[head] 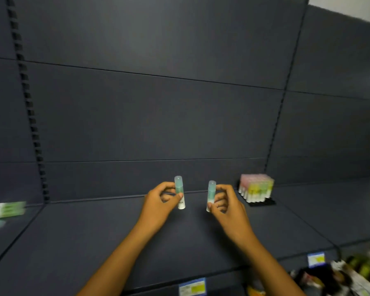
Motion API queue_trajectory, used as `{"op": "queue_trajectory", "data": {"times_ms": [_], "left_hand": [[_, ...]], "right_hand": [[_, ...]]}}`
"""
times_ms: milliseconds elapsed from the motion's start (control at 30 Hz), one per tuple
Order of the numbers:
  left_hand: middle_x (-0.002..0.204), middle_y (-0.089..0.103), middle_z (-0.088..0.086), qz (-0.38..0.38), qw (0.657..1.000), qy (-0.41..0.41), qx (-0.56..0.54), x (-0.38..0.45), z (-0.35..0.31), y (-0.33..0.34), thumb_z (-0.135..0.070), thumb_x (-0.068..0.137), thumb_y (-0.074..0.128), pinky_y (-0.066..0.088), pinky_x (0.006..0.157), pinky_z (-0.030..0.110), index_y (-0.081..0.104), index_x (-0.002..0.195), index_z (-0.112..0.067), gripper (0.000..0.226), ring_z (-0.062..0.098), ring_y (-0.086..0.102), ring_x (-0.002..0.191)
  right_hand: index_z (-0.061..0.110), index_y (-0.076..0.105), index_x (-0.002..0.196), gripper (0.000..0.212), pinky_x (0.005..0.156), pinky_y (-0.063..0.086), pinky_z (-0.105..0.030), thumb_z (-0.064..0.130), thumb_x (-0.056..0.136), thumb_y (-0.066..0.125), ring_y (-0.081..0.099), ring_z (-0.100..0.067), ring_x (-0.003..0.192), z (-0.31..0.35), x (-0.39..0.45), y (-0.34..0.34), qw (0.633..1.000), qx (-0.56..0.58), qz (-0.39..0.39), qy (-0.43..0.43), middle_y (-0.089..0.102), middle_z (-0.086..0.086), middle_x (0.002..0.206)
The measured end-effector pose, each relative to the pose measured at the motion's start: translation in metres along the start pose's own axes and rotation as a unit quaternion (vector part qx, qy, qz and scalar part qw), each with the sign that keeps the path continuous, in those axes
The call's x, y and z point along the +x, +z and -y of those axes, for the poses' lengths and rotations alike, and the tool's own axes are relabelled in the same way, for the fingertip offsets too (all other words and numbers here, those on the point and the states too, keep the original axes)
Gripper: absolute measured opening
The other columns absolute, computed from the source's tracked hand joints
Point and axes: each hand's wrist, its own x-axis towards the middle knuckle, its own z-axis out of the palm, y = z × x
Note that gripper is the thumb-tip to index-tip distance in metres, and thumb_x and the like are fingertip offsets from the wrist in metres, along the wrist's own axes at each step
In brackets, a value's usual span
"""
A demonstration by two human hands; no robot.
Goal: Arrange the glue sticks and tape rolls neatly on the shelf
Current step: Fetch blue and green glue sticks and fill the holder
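Over the dark grey shelf (94, 242) I hold two glue sticks upright, one in each hand. My left hand (158, 205) pinches a glue stick (179, 190) with a pale green cap and white body. My right hand (226, 207) grips a matching second glue stick (211, 194). Both sticks hover just above the shelf's middle, about a hand's width apart. At the back right of the shelf stands a block of glue sticks (256, 188) with pink, yellow and green caps, packed upright on a black tray (262, 202).
Green and white packets (5, 210) lie blurred on the neighbouring shelf at the far left. Price labels (192, 286) hang on the shelf's front edge. Mixed goods (350, 274) fill the lower right corner. A dark back panel (147, 114) rises behind the shelf.
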Motion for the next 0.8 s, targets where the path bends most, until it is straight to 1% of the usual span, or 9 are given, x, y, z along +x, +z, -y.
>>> {"op": "queue_trajectory", "data": {"times_ms": [67, 167, 233, 300, 400, 500, 600, 733, 800], "left_hand": [[0.084, 0.070, -0.007, 0.016, 1.000, 0.011, -0.004, 0.007, -0.003, 0.032, -0.005, 0.083, 0.074, 0.054, 0.074, 0.021, 0.067, 0.092, -0.020, 0.019, 0.006, 0.067, 0.073], [0.088, 0.068, 0.002, 0.039, 0.999, 0.021, -0.005, 0.021, -0.002, 0.072, -0.005, 0.082, 0.075, 0.055, 0.072, 0.024, 0.065, 0.099, -0.020, 0.025, 0.016, 0.067, 0.072], [0.089, 0.066, 0.005, 0.052, 0.998, 0.031, -0.007, 0.032, 0.002, 0.097, -0.006, 0.082, 0.075, 0.056, 0.071, 0.029, 0.063, 0.105, -0.025, 0.032, 0.023, 0.067, 0.073], [0.089, 0.065, 0.006, 0.069, 0.997, 0.039, -0.014, 0.045, 0.008, 0.122, -0.008, 0.083, 0.074, 0.055, 0.071, 0.032, 0.060, 0.110, -0.031, 0.038, 0.025, 0.066, 0.072], [0.090, 0.065, 0.006, 0.089, 0.995, 0.049, -0.016, 0.066, 0.019, 0.157, -0.011, 0.084, 0.073, 0.055, 0.070, 0.032, 0.056, 0.115, -0.038, 0.045, 0.024, 0.067, 0.072], [0.090, 0.064, 0.005, 0.096, 0.994, 0.054, -0.022, 0.093, 0.029, 0.192, -0.011, 0.085, 0.072, 0.055, 0.069, 0.030, 0.054, 0.117, -0.043, 0.049, 0.022, 0.067, 0.071], [0.088, 0.064, 0.001, 0.098, 0.993, 0.062, -0.018, 0.121, 0.034, 0.229, -0.010, 0.085, 0.072, 0.054, 0.066, 0.026, 0.053, 0.117, -0.046, 0.052, 0.017, 0.066, 0.070], [0.089, 0.060, 0.001, 0.115, 0.990, 0.081, -0.004, 0.146, 0.041, 0.271, -0.009, 0.084, 0.072, 0.051, 0.060, 0.022, 0.054, 0.116, -0.041, 0.049, 0.017, 0.063, 0.065], [0.089, 0.060, -0.003, 0.116, 0.989, 0.085, 0.018, 0.149, 0.045, 0.290, -0.011, 0.082, 0.073, 0.049, 0.059, 0.019, 0.056, 0.114, -0.037, 0.045, 0.010, 0.060, 0.062]], "right_hand": [[0.029, 0.054, 0.112, 0.042, 0.063, 0.049, -0.018, 0.001, 0.085, 0.069, 0.063, -0.009, 0.071, -0.008, 0.001, -0.029, 1.000, -0.008, -0.022, 0.007, 0.063, 0.001, 0.084], [0.028, 0.053, 0.111, 0.043, 0.060, 0.051, -0.025, -0.003, 0.084, 0.066, 0.061, -0.009, 0.069, -0.023, 0.002, -0.062, 0.998, -0.034, -0.042, 0.017, 0.063, -0.003, 0.083], [0.031, 0.053, 0.110, 0.045, 0.064, 0.056, -0.033, -0.003, 0.084, 0.067, 0.063, -0.014, 0.072, -0.037, 0.005, -0.080, 0.997, -0.056, -0.049, 0.029, 0.064, -0.003, 0.085], [0.033, 0.052, 0.109, 0.045, 0.066, 0.058, -0.032, 0.000, 0.083, 0.070, 0.065, -0.015, 0.075, -0.054, 0.013, -0.099, 0.995, -0.070, -0.057, 0.039, 0.065, -0.003, 0.088], [0.032, 0.051, 0.109, 0.045, 0.065, 0.057, -0.030, 0.002, 0.083, 0.071, 0.064, -0.017, 0.073, -0.081, 0.030, -0.125, 0.992, -0.094, -0.074, 0.038, 0.063, -0.005, 0.084], [0.030, 0.051, 0.111, 0.044, 0.064, 0.054, -0.027, 0.002, 0.083, 0.070, 0.059, -0.011, 0.068, -0.105, 0.052, -0.150, 0.990, -0.107, -0.084, 0.048, 0.060, -0.004, 0.080], [0.034, 0.051, 0.112, 0.047, 0.066, 0.055, -0.027, 0.003, 0.082, 0.071, 0.060, -0.013, 0.072, -0.125, 0.080, -0.178, 0.989, -0.115, -0.074, 0.049, 0.061, -0.003, 0.086], [0.031, 0.049, 0.117, 0.048, 0.069, 0.055, -0.025, 0.005, 0.084, 0.071, 0.064, -0.014, 0.077, -0.148, 0.105, -0.209, 0.989, -0.112, -0.092, 0.039, 0.063, -0.002, 0.089], [0.032, 0.045, 0.123, 0.054, 0.070, 0.055, -0.023, 0.006, 0.084, 0.071, 0.064, -0.012, 0.078, -0.161, 0.108, -0.218, 0.989, -0.114, -0.089, 0.041, 0.062, -0.003, 0.091]]}}
